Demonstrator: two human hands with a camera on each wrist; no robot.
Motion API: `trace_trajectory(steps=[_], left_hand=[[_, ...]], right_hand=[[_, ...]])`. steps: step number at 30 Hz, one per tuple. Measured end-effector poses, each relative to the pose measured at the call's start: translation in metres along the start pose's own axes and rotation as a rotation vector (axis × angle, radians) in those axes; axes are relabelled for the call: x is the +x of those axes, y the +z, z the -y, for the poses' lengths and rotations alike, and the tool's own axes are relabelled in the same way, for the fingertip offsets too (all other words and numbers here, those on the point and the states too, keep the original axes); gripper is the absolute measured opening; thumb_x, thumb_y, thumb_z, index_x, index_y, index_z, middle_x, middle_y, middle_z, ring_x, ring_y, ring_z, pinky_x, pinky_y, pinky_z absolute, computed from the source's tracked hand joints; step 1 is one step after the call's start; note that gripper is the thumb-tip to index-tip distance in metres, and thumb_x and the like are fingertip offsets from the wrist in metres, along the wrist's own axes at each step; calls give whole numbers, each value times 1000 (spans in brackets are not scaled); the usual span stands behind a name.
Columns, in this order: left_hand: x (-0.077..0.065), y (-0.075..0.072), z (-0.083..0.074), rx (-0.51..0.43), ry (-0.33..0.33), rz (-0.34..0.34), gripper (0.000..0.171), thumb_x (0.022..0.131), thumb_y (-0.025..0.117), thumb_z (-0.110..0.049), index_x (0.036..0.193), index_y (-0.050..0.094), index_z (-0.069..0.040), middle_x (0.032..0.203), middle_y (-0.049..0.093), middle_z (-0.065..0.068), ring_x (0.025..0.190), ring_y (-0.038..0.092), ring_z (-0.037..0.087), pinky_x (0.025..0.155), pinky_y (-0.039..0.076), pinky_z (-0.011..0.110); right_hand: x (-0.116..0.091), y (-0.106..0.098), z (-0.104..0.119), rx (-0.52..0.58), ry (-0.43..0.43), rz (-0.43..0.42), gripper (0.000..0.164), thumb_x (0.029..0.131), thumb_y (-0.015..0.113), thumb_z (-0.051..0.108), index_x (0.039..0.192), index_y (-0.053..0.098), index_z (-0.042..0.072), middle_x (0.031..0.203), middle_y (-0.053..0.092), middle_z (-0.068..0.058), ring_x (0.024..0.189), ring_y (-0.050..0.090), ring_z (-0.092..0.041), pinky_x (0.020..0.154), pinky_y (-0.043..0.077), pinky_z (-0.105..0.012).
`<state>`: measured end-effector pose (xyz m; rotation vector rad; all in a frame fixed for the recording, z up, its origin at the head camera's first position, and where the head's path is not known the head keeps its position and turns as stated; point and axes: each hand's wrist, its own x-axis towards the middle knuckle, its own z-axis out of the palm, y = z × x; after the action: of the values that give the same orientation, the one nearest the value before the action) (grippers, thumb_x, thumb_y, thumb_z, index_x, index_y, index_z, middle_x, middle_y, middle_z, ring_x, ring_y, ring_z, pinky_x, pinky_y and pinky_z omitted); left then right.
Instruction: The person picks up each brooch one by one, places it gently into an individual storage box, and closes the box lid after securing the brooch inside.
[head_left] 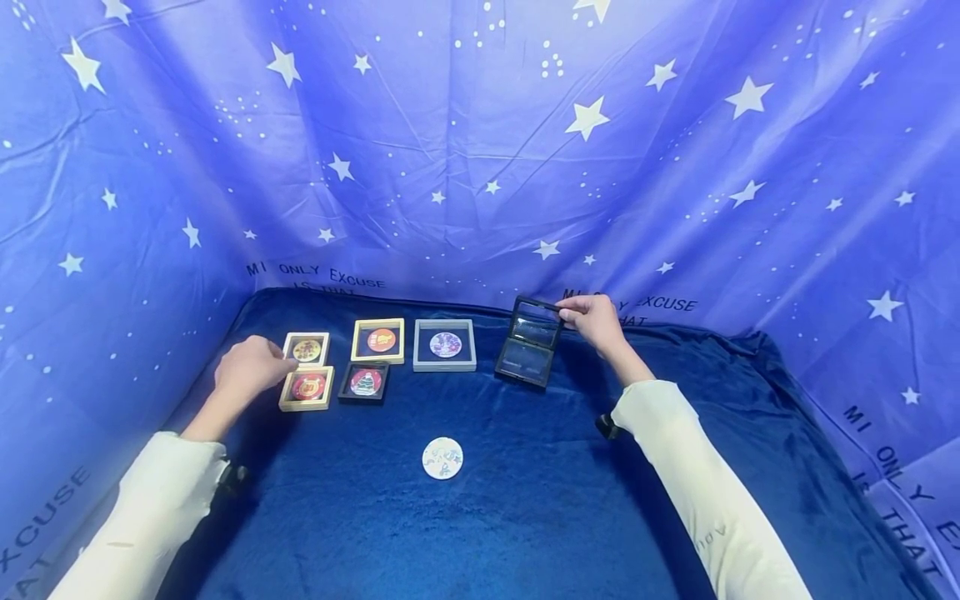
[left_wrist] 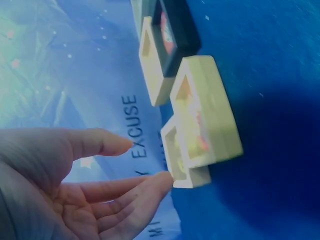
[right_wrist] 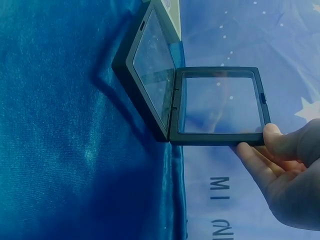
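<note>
My right hand [head_left: 597,323] pinches the raised lid of a black hinged display frame [right_wrist: 143,95] by a corner, between thumb and fingers. The frame stands unfolded on the blue cloth, with clear film in both halves and no disc visible inside. At the left, my left hand [head_left: 251,367] hovers beside two cream display frames, the far one [head_left: 307,349] and the near one [head_left: 307,388], each holding a round disc. In the left wrist view its thumb and fingers are apart, with fingertips at or touching the far frame's edge. A loose white patterned disc [head_left: 442,458] lies in front.
A yellowish frame [head_left: 378,361] with an orange disc, a small black frame [head_left: 364,382] with a tree disc, and a grey frame [head_left: 444,365] with a purple disc sit mid-table. Starry curtains [head_left: 450,125] hang behind and beside the cloth-covered table [head_left: 517,517].
</note>
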<state>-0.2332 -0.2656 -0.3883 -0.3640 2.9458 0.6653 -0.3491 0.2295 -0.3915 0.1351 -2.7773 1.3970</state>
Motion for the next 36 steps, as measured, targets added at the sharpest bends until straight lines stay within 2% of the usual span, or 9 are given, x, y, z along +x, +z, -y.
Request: trace_trajectory(steps=[2,4,10,15,19,25,31,36], left_hand=[[-3,0,-7,-9,24,-58,40,90,66,-32,111,74,1,112,69,30,97,65,48,63,50,48],[-5,0,-12,-23,56,-104,43,89,65,-32,117,72,1,117,68,31,100,65,50,63,51,48],[-9,5,-29,-71,144,-194,41,87,62,-27,116,73,0,111,74,22,95,69,45,62,50,44],[-12,11,-45,-121,233,-247,36,88,62,-23,114,75,-2,102,77,18,77,70,32,55,45,34],[-14,17,-59,-171,314,-260,33,88,62,-20,112,75,-1,95,77,16,69,65,23,54,42,30],[-17,26,-79,-208,457,-267,27,91,65,-17,110,76,-1,91,78,14,79,71,26,66,52,38],[-21,38,-97,-220,599,-202,26,93,68,-16,113,74,-1,94,78,14,85,75,27,76,58,44],[-27,47,-108,-179,694,-157,28,91,71,-17,115,74,-4,99,77,12,88,75,25,78,58,44]], right_hand=[[-3,-1,2,3,-5,12,29,101,60,4,127,67,-6,128,66,-28,113,69,-42,94,56,-46],[-5,-1,3,5,-7,25,29,102,59,4,128,67,-6,127,67,-28,114,68,-41,96,55,-47],[-13,1,5,-3,-28,55,29,102,59,6,128,67,-4,126,68,-27,115,68,-40,98,55,-48],[-19,4,8,8,-46,83,28,102,58,5,127,68,-4,125,69,-26,117,68,-39,98,54,-48],[-25,6,13,26,-45,101,28,102,59,4,127,68,-4,126,69,-26,117,67,-39,98,55,-46],[-34,10,19,32,-72,118,27,101,59,3,125,69,-5,126,69,-26,116,68,-39,96,56,-43],[-43,12,22,16,-97,131,27,102,58,4,126,69,-4,122,71,-25,114,70,-38,95,57,-42],[-50,13,25,7,-115,138,27,102,59,4,125,69,-3,120,72,-24,112,71,-37,95,56,-45]])
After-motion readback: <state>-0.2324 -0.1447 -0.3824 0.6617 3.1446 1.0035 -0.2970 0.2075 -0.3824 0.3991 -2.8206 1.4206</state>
